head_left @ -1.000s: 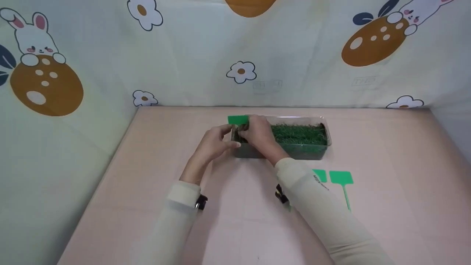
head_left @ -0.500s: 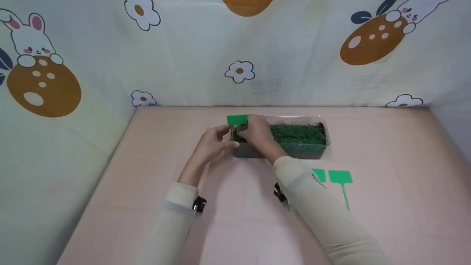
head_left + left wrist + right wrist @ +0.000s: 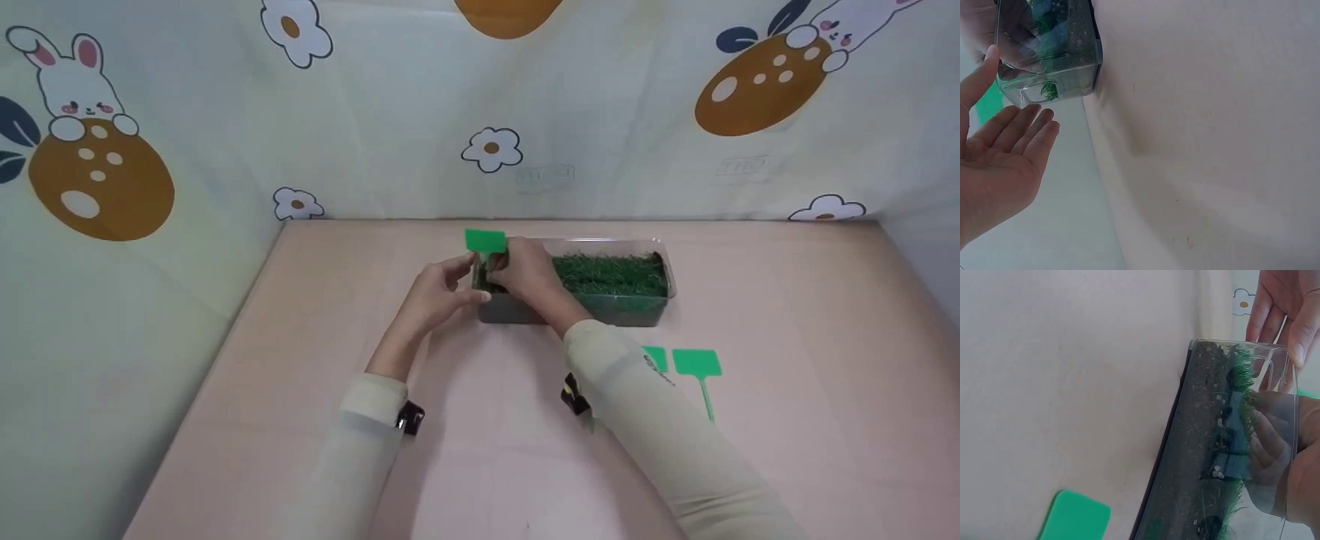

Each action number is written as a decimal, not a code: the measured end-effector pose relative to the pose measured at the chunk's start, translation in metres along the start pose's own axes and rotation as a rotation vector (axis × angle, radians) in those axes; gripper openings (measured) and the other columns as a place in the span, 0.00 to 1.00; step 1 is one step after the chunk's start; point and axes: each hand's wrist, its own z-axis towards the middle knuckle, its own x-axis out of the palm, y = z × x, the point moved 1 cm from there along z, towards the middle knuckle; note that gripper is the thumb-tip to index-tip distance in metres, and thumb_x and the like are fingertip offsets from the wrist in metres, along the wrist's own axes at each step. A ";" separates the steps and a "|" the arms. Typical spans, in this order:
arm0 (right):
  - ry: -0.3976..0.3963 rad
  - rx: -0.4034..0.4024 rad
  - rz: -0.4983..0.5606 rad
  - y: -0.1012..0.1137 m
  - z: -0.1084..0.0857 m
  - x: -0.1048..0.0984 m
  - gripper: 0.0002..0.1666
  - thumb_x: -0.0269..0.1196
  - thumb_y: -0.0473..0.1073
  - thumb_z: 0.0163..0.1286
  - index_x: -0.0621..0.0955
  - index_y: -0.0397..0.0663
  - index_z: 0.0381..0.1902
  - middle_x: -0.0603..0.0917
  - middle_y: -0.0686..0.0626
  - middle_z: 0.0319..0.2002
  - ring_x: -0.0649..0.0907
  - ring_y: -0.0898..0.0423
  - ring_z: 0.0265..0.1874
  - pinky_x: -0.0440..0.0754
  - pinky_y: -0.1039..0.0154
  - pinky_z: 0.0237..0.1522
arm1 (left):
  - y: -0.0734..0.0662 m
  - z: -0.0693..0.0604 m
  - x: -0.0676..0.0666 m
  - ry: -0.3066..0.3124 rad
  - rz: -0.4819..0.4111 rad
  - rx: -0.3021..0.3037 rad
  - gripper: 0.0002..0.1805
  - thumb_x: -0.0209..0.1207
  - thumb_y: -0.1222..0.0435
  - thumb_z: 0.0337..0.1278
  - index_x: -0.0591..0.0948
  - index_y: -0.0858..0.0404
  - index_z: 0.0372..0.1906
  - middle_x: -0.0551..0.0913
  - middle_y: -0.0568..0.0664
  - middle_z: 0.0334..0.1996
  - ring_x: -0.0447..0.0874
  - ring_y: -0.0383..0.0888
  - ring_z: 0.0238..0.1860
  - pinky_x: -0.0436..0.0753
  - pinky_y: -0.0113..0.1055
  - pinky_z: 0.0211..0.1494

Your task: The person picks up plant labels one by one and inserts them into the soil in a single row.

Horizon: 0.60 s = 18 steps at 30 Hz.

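Observation:
A clear plastic planter box point(image 3: 592, 312) holds dark soil and a strip of green grass point(image 3: 611, 274). My right hand point(image 3: 529, 274) reaches inside at the box's left end, fingers bent around the stem of a green plant label point(image 3: 485, 241). The label's flat plate stands above the rim; its lower stem is hidden. At that same end my left hand point(image 3: 435, 294) touches the box, thumb at the front rim. In the left wrist view the left hand's fingers point(image 3: 1033, 132) extend fairly straight by the end wall.
Two more green labels lie in front of the box: one whole point(image 3: 697, 362), the other point(image 3: 655, 358) partly under my right sleeve point(image 3: 645, 405). A patterned cloth wall point(image 3: 405, 150) rises behind the pink tabletop point(image 3: 795, 337).
The plant label's plate sits slightly higher, and a bit of its stem now shows beneath it. Both hands stay at the box's left end. The head view has shifted slightly.

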 end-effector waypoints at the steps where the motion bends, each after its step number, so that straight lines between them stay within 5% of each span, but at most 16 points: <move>1: 0.005 -0.004 0.003 0.000 0.000 -0.001 0.08 0.67 0.35 0.65 0.83 0.40 0.41 0.88 0.43 0.39 0.86 0.49 0.40 0.87 0.54 0.48 | 0.000 0.000 0.000 0.001 -0.004 0.001 0.39 0.68 0.65 0.58 0.66 0.59 0.74 0.69 0.52 0.74 0.65 0.49 0.75 0.68 0.40 0.77; 18: -0.007 -0.016 0.138 -0.001 -0.001 -0.016 0.10 0.68 0.38 0.66 0.84 0.44 0.45 0.89 0.46 0.44 0.88 0.52 0.46 0.87 0.56 0.53 | 0.003 0.001 0.000 0.009 -0.012 0.033 0.39 0.68 0.65 0.59 0.66 0.55 0.75 0.68 0.50 0.74 0.65 0.49 0.76 0.68 0.42 0.77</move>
